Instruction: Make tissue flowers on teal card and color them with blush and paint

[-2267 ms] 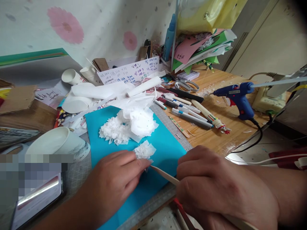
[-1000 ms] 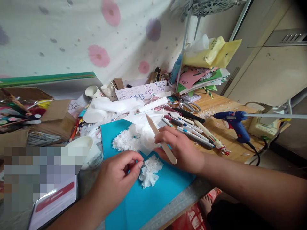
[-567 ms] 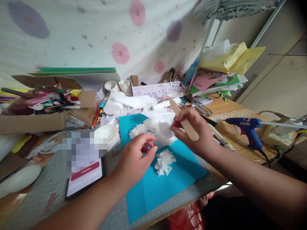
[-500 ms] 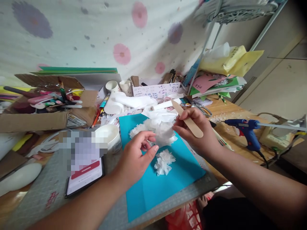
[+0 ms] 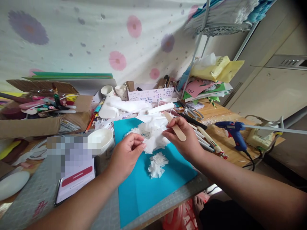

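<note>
My left hand [image 5: 127, 154] is closed, thumb and fingertips pinching the edge of a thin white tissue paper piece [image 5: 151, 144]. In my right hand [image 5: 188, 140] a flat wooden craft stick [image 5: 181, 134] lies slantwise between the fingers. The right thumb and fingertips come together at the other side of the tissue; whether they grip it too I cannot tell. Below both hands lies a blue sheet of paper [image 5: 144, 198]. A crumpled white tissue cluster [image 5: 157, 165] sits on it, with a larger white tissue heap [image 5: 153, 127] behind, partly hidden by my hands.
To the left stand a white paper bowl [image 5: 102, 140] and a phone [image 5: 76, 183] on a grey cutting mat [image 5: 38, 188]. A cardboard box [image 5: 31, 127] of supplies is farther left. On the right are scissors [image 5: 193, 112] and a blue glue gun [image 5: 231, 131] with its cord.
My left hand has closed on a tissue piece, which now spans between both hands. The right hand has come lower and nearer, still with the craft stick. The view has shifted right.
</note>
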Demonstrator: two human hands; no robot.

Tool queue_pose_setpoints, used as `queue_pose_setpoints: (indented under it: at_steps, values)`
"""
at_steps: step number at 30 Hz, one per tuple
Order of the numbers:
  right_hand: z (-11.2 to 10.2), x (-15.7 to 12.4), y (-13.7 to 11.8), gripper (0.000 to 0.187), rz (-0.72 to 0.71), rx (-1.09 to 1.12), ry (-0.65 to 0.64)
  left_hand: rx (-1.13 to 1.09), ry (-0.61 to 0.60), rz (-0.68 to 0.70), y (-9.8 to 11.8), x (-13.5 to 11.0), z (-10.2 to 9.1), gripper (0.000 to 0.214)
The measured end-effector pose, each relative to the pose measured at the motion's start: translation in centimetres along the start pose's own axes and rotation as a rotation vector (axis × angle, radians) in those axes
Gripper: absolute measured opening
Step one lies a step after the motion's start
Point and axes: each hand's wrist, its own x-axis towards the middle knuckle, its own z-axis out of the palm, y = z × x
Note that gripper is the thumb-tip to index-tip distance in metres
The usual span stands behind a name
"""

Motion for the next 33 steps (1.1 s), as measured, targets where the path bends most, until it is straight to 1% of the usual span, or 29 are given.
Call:
queue_pose_setpoints:
  at_steps: [4, 7, 8, 10, 12, 14, 17, 19, 21, 23, 26, 28, 30, 33]
  values:
    - [-0.5, 0.3, 0.0, 0.031, 0.000, 0.000, 0.037, 0.160, 0.060, 0.052, -0.2, 0.2, -0.6, 0.022]
    - [-0.2, -0.2, -0.6, 0.032, -0.004, 0.021, -0.003, 0.236, 0.038, 0.126, 0.2, -0.3, -0.4, 0.028]
    - [0.0, -0.5, -0.8, 0.032, -0.011, 0.032, -0.022, 0.224, 0.020, 0.130, 0.4, -0.4, -0.2, 0.029]
    - [0.4, -1.1, -1.2, 0.031, -0.028, 0.053, -0.060, 0.101, -0.024, 0.087, 0.6, -0.6, 0.1, 0.030]
    - [0.8, -1.4, -1.4, 0.031, -0.037, 0.060, -0.096, -0.071, -0.051, 0.008, 0.6, -0.6, 0.4, 0.025]
    - [0.9, -1.5, -1.3, 0.030, -0.035, 0.055, -0.111, -0.159, -0.051, -0.035, 0.6, -0.5, 0.5, 0.019]
    - [0.6, -1.0, -0.7, 0.031, -0.020, 0.049, -0.071, -0.150, -0.020, -0.040, 0.4, -0.3, 0.3, 0.016]
    - [0.3, -0.8, -0.4, 0.032, 0.011, 0.040, -0.032, -0.143, -0.010, -0.039, 0.2, -0.1, 0.2, 0.016]
    - [0.1, -0.6, -0.3, 0.033, 0.050, 0.046, -0.026, -0.136, -0.010, -0.040, 0.0, 0.0, 0.1, 0.016]
    - [0.1, -0.7, -0.5, 0.033, 0.074, 0.085, -0.066, -0.129, -0.034, -0.038, -0.1, -0.1, 0.0, 0.014]
    - [0.4, -0.9, -0.8, 0.034, 0.086, 0.141, -0.168, -0.108, -0.089, -0.021, -0.2, -0.2, 0.1, 0.012]
    - [0.7, -1.0, -0.9, 0.032, 0.080, 0.115, -0.214, -0.090, -0.108, -0.008, -0.2, -0.3, 0.2, 0.012]
    - [0.8, -0.9, -0.9, 0.029, 0.054, 0.046, -0.199, -0.063, -0.100, -0.005, -0.3, -0.3, 0.1, 0.013]
    - [0.4, -0.6, -0.6, 0.026, 0.010, -0.047, -0.090, 0.054, -0.070, -0.012, -0.5, -0.1, -0.1, 0.013]
